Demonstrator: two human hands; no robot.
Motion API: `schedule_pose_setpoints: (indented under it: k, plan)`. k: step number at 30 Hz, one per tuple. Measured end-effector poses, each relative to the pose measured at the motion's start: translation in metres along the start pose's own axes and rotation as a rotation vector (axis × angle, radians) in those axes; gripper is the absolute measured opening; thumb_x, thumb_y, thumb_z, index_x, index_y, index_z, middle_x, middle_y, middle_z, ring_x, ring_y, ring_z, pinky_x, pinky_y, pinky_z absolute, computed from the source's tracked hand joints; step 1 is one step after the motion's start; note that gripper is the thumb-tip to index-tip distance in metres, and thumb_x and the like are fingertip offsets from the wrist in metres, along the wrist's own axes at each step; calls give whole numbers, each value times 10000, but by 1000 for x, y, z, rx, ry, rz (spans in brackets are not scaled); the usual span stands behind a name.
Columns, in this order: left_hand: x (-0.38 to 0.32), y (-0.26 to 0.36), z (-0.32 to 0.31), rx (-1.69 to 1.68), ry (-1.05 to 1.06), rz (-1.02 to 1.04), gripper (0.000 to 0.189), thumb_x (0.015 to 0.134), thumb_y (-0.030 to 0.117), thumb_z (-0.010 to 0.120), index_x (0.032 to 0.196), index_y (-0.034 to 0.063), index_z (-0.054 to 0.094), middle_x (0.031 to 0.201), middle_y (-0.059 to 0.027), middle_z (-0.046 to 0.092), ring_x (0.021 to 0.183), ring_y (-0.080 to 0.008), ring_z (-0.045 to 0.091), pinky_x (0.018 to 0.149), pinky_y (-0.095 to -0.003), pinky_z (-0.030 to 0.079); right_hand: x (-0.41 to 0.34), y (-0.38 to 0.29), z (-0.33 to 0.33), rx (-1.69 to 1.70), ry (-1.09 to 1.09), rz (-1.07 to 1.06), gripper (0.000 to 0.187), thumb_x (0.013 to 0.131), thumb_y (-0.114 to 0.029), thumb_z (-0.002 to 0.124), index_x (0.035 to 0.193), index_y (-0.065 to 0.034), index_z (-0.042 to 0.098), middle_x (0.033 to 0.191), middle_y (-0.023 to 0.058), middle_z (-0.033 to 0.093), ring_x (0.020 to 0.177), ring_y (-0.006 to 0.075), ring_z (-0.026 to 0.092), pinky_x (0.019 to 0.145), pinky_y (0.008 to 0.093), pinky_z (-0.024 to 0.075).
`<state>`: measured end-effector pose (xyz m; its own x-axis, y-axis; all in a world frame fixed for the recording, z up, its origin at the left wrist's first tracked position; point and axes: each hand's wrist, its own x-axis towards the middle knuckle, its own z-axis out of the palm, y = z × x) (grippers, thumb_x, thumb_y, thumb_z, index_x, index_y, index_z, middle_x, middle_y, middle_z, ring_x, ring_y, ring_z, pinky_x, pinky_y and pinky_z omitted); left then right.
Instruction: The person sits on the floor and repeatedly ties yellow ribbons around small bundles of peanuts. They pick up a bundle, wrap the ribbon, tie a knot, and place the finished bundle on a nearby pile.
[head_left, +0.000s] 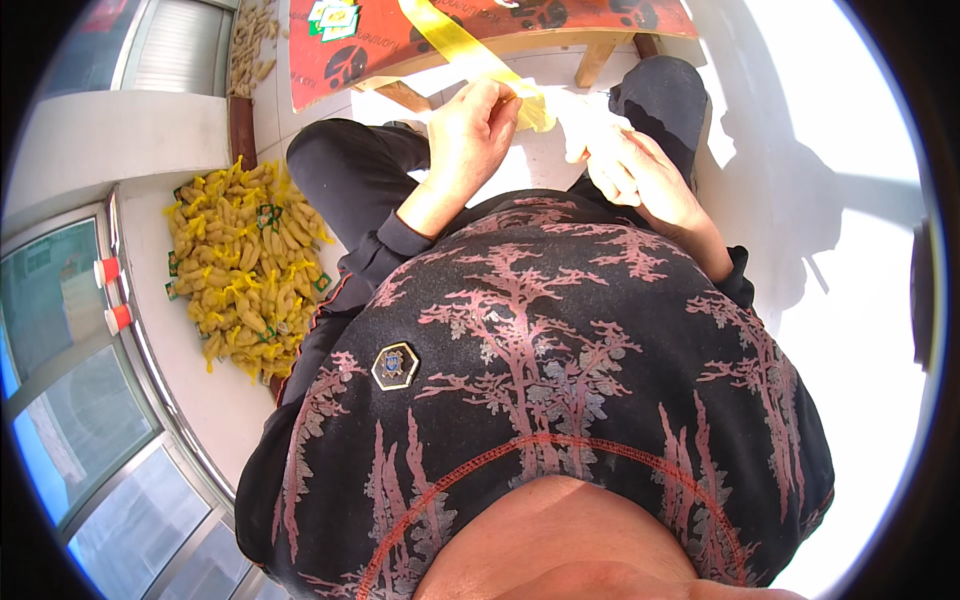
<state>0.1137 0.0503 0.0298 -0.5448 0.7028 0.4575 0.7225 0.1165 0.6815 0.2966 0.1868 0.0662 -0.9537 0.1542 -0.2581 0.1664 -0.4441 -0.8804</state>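
My left hand (476, 135) pinches the lower end of a flattened yellow mesh netting tube (450, 37) between thumb and fingers. The netting runs back from there onto a red tabletop (322, 82), its short frayed end hanging past my fingertips. To the right, my right hand (634, 169) hovers above my lap with its fingers curled. Strong sunlight washes out its fingertips, so I cannot tell whether anything is between them. Several green-and-white printed cards (334, 19) lie at the table's left corner.
On the left, a pile of yellow net bags (247, 270) packed with tan, elongated produce fills the floor beside my leg. More loose produce (253, 45) lies farther back. Two red-and-white paper cups (112, 271) stand by the window. A wooden table leg (595, 64) is between my knees.
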Motion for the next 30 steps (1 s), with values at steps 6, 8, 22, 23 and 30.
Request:
schedule_pose_setpoints:
  k: [6, 8, 22, 23, 30]
  plan:
    - [0, 1, 0, -65, -20, -64, 82, 834, 26, 698, 870, 11, 626, 721, -58, 615, 613, -101, 590, 574, -241, 482, 3, 0, 10, 142, 8, 178, 386, 1009, -346, 484, 1043, 24, 588, 691, -25, 468, 546, 29, 350, 481, 167, 311]
    - [0, 2, -2, -65, -23, -61, 72, 842, 21, 689, 880, 6, 630, 733, -54, 624, 623, -95, 594, 581, -238, 487, 6, -5, 18, 174, 62, 216, 354, 1014, -323, 481, 1033, 16, 581, 728, -11, 477, 553, 34, 364, 474, 163, 325]
    - [1, 9, -15, -65, 49, 88, 85, 829, 0, 677, 905, 15, 642, 776, -99, 640, 671, -202, 633, 609, -281, 504, 34, 17, 26, 193, 50, 169, 361, 993, -404, 515, 987, -50, 582, 772, -60, 444, 614, 23, 373, 524, 175, 292]
    - [1, 8, -15, -56, 59, 78, 93, 814, 2, 683, 891, 27, 637, 774, -110, 634, 675, -247, 640, 605, -305, 508, 34, 15, 29, 181, 71, 174, 366, 990, -407, 519, 995, -48, 587, 773, -60, 445, 615, 21, 372, 525, 176, 288]
    - [-10, 2, -20, -174, 55, -152, 67, 861, 16, 669, 911, 14, 625, 771, -46, 623, 686, -102, 596, 612, -239, 478, 40, 18, 22, -98, 0, -30, 394, 987, -399, 525, 1105, -33, 605, 751, -51, 450, 612, 24, 366, 526, 175, 279]
